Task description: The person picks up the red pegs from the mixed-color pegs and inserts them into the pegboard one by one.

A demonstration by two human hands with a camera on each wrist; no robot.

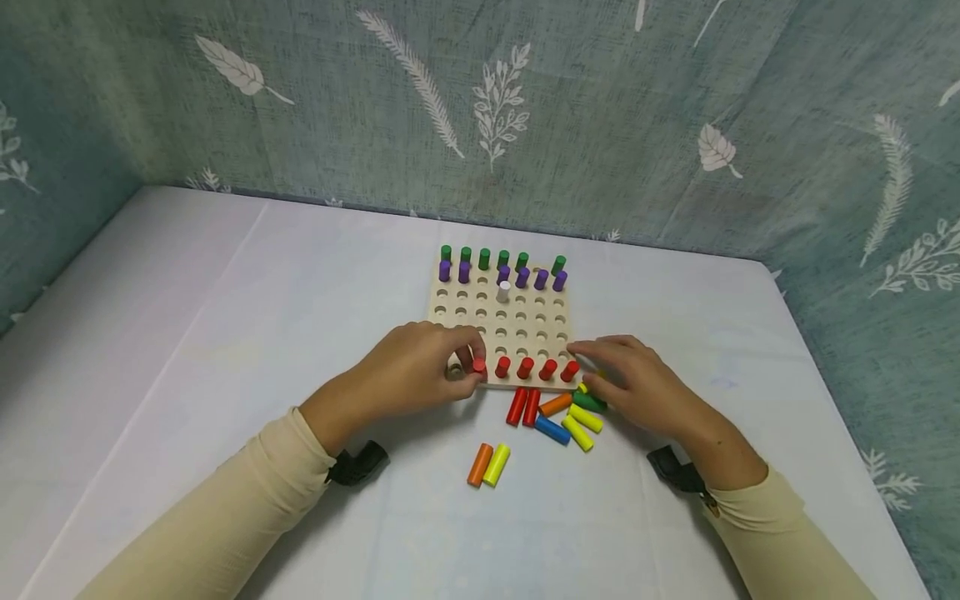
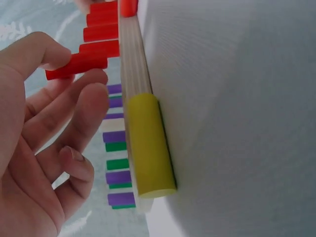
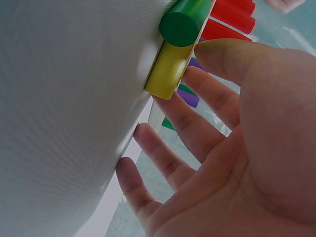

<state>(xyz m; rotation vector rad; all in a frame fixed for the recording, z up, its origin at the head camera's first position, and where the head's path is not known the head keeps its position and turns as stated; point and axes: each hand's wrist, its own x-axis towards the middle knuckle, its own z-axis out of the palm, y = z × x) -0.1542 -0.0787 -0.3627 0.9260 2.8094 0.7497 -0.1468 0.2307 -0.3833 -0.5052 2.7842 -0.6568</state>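
A wooden peg board lies flat on the table. My left hand pinches a red peg between thumb and finger, at the left end of the board's front row. Several red pegs stand upright in that row, just right of it. My right hand holds the board's right front edge with fingers extended, nothing gripped. In the right wrist view, a loose green peg and a yellow peg lie close to its thumb and fingertips.
Green pegs and purple pegs fill much of the two back rows; a single white peg stands in front of them. Loose red, orange, blue and yellow pegs lie before the board. An orange-yellow pair lies nearer.
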